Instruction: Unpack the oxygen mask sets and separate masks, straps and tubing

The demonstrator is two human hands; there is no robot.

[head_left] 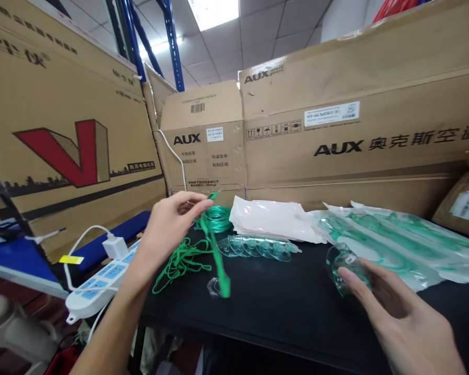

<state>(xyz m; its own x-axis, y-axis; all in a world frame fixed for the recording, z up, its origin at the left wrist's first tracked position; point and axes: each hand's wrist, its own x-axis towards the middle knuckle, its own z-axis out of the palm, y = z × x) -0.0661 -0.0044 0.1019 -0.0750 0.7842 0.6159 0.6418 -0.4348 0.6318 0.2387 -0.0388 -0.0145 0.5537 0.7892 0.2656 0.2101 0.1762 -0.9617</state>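
Note:
My left hand is closed in a pinch on a green elastic strap, which dangles over the black table. In my right hand is a clear greenish oxygen mask, gripped between thumb and fingers. Below the left hand lies a tangled pile of green straps. Behind it sits a coil of green tubing. A row of nested clear masks rests in the middle of the table. Near the strap's hanging end are some small thin metal strips.
White packets and clear bags of green masks and tubing lie along the back and right. A white power strip with a plugged-in charger is at left. Cardboard boxes wall off the table's back.

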